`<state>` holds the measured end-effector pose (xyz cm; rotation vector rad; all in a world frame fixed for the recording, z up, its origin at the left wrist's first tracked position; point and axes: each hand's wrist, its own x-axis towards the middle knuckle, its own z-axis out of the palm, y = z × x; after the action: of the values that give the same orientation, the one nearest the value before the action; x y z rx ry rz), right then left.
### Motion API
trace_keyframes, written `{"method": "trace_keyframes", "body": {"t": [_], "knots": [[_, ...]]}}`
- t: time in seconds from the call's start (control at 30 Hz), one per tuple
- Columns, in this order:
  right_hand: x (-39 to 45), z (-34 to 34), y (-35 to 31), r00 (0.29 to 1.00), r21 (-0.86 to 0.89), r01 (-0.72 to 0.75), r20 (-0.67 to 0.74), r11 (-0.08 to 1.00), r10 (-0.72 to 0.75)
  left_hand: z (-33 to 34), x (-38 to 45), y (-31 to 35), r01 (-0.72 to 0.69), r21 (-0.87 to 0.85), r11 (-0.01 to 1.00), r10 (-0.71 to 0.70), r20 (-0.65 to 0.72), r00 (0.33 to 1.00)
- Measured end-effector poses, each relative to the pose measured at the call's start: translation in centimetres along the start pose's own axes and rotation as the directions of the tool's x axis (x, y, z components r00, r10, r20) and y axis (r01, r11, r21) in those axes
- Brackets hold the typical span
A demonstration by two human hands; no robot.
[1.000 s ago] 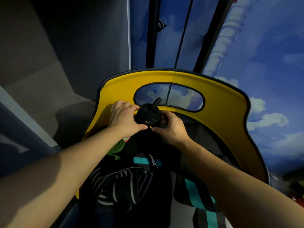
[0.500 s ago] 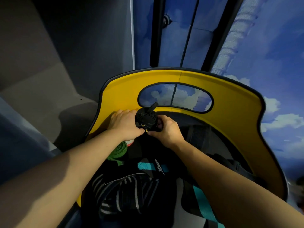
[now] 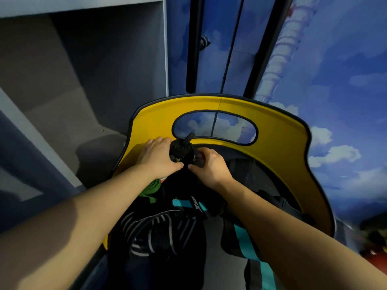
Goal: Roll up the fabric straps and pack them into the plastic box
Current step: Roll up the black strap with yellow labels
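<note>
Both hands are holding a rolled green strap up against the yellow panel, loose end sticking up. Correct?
Not quite: the head view shows the rolled strap held between the left hand and right hand is black, not green. A green strap lies lower, under the left forearm. The rest holds: the roll is up against the yellow panel, loose end sticking up.

Both forearms are bare to the frame edge, with no sleeves, watch or rings visible.

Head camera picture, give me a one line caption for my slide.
Both hands, left hand and right hand, grip a rolled black strap above a yellow-rimmed bin of loose straps.
</note>
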<state>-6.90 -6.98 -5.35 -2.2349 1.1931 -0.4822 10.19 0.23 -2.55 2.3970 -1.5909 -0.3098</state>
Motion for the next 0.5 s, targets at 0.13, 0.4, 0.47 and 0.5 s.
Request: {"method": "trace_keyframes", "body": {"t": [0.13, 0.4, 0.47, 0.5], "knots": [[-2.5, -1.6, -0.7, 0.999, 0.026, 0.010, -0.041, 1.000, -0.009, -0.4, -2.0, 1.0, -0.028, -0.089, 0.996, 0.024, -0.050, 0.998], [-9.5, -5.2, -2.0, 0.995, 0.043, 0.019, -0.094, 0.999, -0.015, -1.7, -8.9, 3.8, -0.046, -0.151, 0.987, 0.028, -0.125, 0.992], [-11.7, -5.9, -2.1, 0.993, 0.054, 0.029, -0.114, 0.998, -0.022, -1.7, -11.3, 4.3, -0.049, -0.189, 0.981, 0.024, -0.133, 0.991], [-12.9, -6.1, -2.1, 0.991, 0.059, 0.033, -0.130, 0.998, -0.025, -1.6, -12.5, 4.5, -0.058, -0.214, 0.975, 0.028, -0.139, 0.990]]}}
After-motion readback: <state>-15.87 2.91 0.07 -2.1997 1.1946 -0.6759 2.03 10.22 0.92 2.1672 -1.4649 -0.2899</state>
